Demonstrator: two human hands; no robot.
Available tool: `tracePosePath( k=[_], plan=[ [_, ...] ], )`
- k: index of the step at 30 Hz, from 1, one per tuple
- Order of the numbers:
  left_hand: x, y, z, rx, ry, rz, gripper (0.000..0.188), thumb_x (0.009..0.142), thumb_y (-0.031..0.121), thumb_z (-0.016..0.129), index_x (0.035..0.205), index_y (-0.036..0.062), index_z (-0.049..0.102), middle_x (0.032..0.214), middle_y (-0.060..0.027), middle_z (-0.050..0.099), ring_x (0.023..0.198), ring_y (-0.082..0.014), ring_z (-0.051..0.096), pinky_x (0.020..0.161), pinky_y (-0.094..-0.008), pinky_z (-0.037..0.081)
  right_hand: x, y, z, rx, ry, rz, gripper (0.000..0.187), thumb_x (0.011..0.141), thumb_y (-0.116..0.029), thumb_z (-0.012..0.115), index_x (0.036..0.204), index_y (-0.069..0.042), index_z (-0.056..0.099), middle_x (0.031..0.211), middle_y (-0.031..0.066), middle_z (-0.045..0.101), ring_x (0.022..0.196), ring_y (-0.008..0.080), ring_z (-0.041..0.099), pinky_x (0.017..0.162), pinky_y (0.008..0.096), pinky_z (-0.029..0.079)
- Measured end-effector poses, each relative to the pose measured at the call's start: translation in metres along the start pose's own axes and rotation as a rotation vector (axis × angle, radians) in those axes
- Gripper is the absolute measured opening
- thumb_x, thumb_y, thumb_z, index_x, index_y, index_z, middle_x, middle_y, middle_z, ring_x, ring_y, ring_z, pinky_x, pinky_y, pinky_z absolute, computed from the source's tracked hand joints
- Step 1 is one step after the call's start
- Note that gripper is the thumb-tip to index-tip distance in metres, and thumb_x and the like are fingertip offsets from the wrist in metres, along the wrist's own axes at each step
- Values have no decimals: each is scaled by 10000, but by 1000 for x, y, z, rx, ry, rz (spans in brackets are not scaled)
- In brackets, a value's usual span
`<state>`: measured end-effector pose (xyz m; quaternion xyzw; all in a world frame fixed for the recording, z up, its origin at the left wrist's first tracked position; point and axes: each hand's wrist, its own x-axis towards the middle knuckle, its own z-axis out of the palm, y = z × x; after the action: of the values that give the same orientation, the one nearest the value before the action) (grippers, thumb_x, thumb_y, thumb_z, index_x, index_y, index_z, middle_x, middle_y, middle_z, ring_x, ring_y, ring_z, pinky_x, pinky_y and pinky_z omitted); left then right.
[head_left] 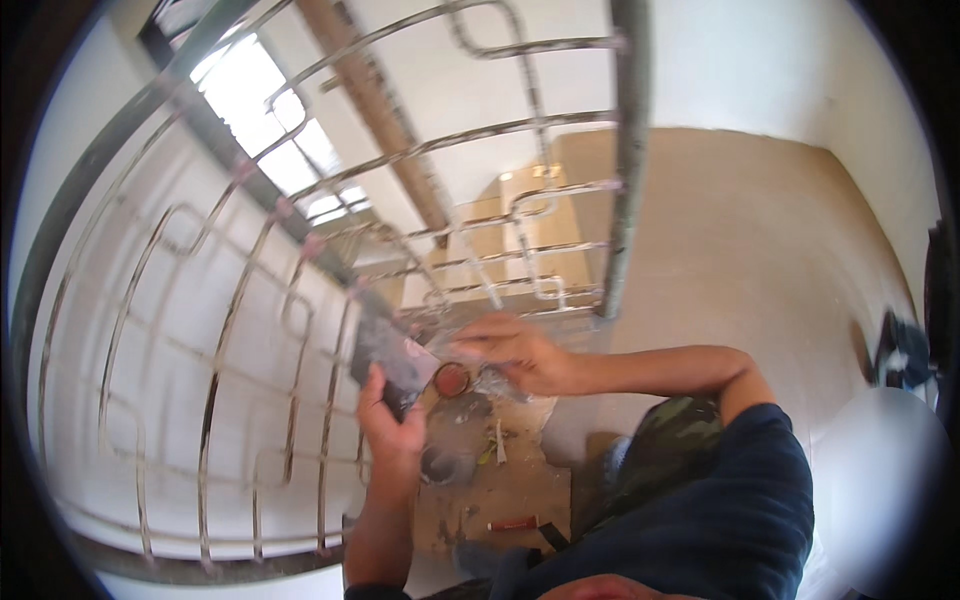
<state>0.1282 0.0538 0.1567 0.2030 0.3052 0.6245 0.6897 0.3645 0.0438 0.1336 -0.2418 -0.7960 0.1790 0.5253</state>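
My left hand [392, 425] grips a flat grey plate [378, 350] by its near edge, the thumb laid over its face. A pinkish paste-like patch [418, 360] shows on the plate's right side. Just right of it, my right hand [522, 355] is closed, its fingertips blurred by motion and reaching toward the plate. What those fingers pinch is too smeared to name. Crumpled clear plastic [497, 383] shows just under the right hand. Below and between the hands is a small round tin [452, 379] with reddish contents.
A metal railing [622, 170] with worn, bent bars rises ahead and to the left, with pinkish patches at its joints. On the dusty floor [740, 240] below are a grey round container [447, 466] and a reddish-brown stick-like object [513, 523]. A wooden post [375, 110] stands beyond the railing.
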Motion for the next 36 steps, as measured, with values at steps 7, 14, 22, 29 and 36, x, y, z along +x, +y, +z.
tracePosePath(
  k=[7,14,22,29,36],
  plan=[
    [4,-22,6,411,-52,390,359,918,49,620,1260,-17,536,1113,-71,625,997,-160,593,885,-304,476,8,-16,-38,-508,-80,101,450,729,-32,678,1134,-224,715,1185,-2,650,1117,269,569,914,439,460],
    [-3,-36,11,585,-77,499,298,909,24,604,1200,-19,557,1055,-56,632,921,-134,592,847,-287,473,14,-27,-26,-639,-382,-75,334,758,-132,663,1065,-242,732,1158,-20,654,1111,229,568,904,442,451],
    [10,-34,-3,179,138,414,368,902,17,549,1259,-59,509,1183,-169,610,1062,-273,627,935,-405,510,-1,-14,-34,-183,-167,-29,469,743,-28,668,1191,-167,682,1232,67,630,1197,295,538,1012,439,423],
    [13,-52,-8,35,-189,198,479,952,172,500,1376,-38,430,1324,-167,541,1204,-292,553,1024,-449,449,-33,16,-13,-121,-134,148,462,907,-65,621,1356,-157,564,1312,130,566,1212,333,517,1050,403,396],
    [-18,-104,-5,-13,-147,45,469,999,284,498,1399,49,429,1335,-80,538,1187,-244,547,1042,-440,417,-39,19,-9,1103,554,716,488,1020,-349,479,1402,-47,452,1304,69,567,1211,221,523,1040,367,405]
  ],
)
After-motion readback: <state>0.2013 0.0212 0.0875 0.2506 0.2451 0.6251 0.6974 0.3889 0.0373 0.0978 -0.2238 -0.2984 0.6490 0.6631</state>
